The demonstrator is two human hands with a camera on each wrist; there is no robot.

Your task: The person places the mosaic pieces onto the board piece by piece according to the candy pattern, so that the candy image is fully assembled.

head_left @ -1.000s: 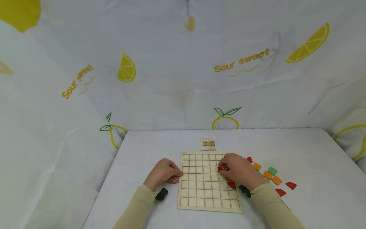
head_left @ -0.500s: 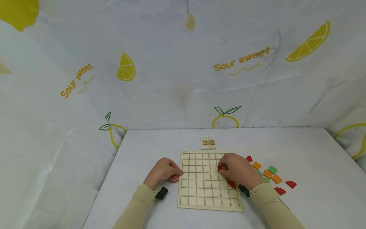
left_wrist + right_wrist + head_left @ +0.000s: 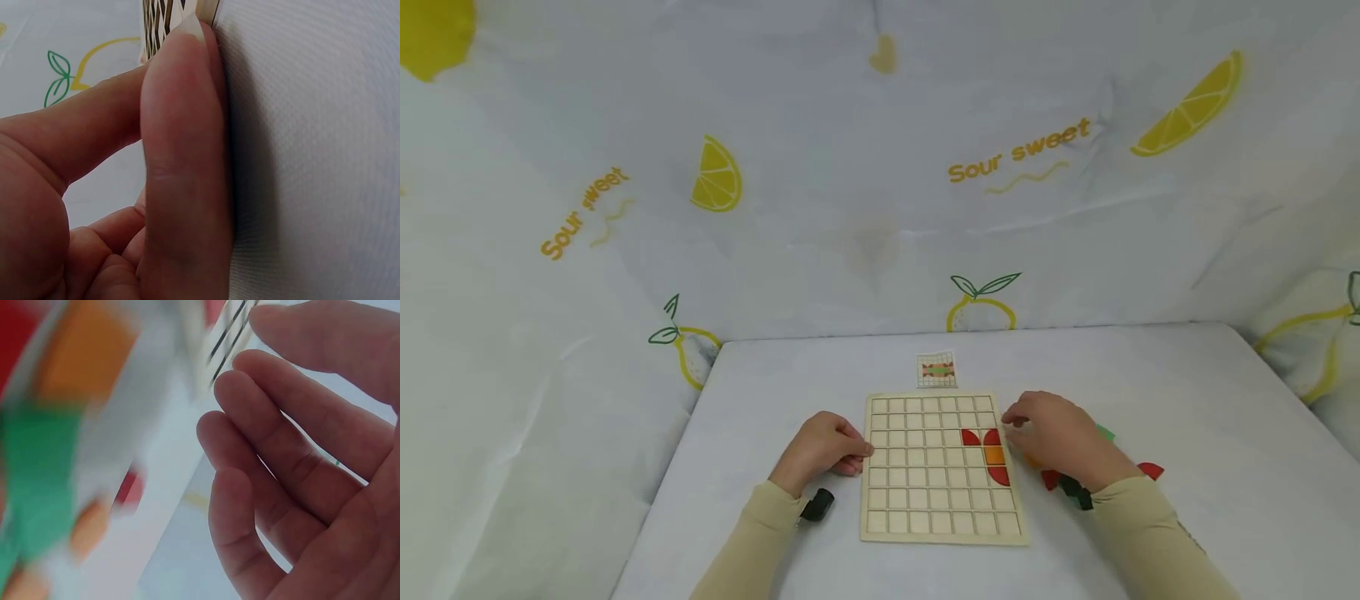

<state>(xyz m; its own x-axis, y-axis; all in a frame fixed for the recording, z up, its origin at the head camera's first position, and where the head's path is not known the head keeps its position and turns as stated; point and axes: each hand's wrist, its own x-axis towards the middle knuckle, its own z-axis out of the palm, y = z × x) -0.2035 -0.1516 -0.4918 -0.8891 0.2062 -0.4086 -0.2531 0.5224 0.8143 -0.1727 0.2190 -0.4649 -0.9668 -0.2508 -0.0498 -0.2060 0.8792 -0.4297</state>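
Note:
A square wooden grid board (image 3: 916,481) lies on the table in the head view. Near its right edge sit red quarter-round tiles, one (image 3: 970,437) standing a cell left of another red tile (image 3: 992,436). Below the latter come an orange square tile (image 3: 994,456) and a further red tile (image 3: 998,476). My left hand (image 3: 823,444) pinches the board's left edge between thumb (image 3: 184,119) and index finger. Just off the board's right side hovers my right hand (image 3: 1063,437), its fingers (image 3: 250,406) relaxed and holding nothing.
Loose tiles lie right of the board, partly hidden by my right hand: a red one (image 3: 1150,471), a green square (image 3: 1106,432), and in the right wrist view an orange one (image 3: 87,353). A small pattern card (image 3: 937,369) lies behind the board.
My right hand has let go of the red tile, leaving it on the board, and moved right toward the loose tiles. The left hand keeps its place; the head view has shifted slightly.

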